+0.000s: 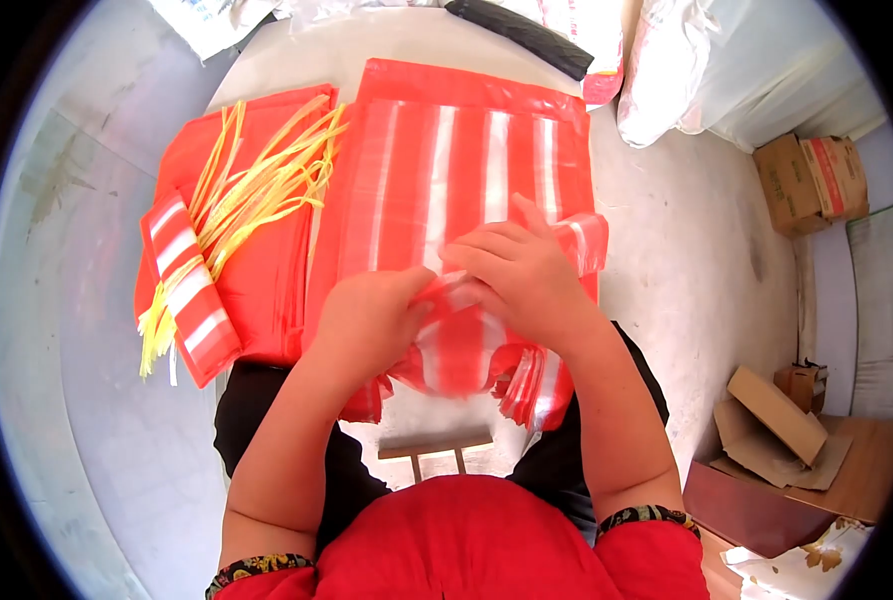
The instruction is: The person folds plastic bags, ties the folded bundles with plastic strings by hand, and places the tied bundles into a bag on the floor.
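Note:
A stack of red-and-white striped plastic bags (466, 150) lies in front of me, its near end gathered and hanging over the edge above my lap. My left hand (371, 310) is closed on the gathered striped plastic. On the right, my right hand (516, 270) pinches the same plastic near its middle, some fingers raised. A folded striped end sticks out beyond my right wrist. To the left sits a red plastic stack (266, 270) with yellow strips (266, 190) across it and a folded striped bundle (191, 290) on top.
A black roll (521, 38) and white plastic bags (663, 70) lie at the far side. Cardboard boxes (811, 185) stand at the right wall. An opened carton (776, 430) rests on a brown surface at lower right. A small stool (436, 443) shows between my legs.

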`<state>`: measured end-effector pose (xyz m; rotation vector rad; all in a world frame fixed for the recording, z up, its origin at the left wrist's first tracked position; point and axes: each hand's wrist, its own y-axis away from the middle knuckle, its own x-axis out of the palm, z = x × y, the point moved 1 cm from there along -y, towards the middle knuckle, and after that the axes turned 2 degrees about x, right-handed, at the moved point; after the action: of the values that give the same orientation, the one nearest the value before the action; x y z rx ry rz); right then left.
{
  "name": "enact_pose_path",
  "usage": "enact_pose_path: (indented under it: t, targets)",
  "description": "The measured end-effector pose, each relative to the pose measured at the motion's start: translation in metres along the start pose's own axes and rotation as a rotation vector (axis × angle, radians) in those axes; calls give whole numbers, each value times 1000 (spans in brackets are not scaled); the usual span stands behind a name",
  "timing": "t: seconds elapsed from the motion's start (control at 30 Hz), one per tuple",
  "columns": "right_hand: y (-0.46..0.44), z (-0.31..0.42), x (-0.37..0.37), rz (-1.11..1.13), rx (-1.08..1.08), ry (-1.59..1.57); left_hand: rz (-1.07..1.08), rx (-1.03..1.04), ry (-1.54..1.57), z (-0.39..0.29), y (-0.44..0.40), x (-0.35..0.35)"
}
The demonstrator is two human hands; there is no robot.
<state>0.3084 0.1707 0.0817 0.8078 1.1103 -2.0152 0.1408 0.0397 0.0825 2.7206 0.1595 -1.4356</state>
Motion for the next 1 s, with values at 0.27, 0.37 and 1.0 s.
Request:
enact_pose_path:
  t: [0.27, 0.37, 1.0]
  targets:
    - [3, -3, 9, 73, -2, -4, 35, -20, 29, 0, -1, 1]
    - [4, -4, 10, -3, 9, 21, 6, -29, 55, -1, -1, 0]
    - [23, -22, 38, -86, 890, -1031, 78, -290, 1383, 20, 5, 39]
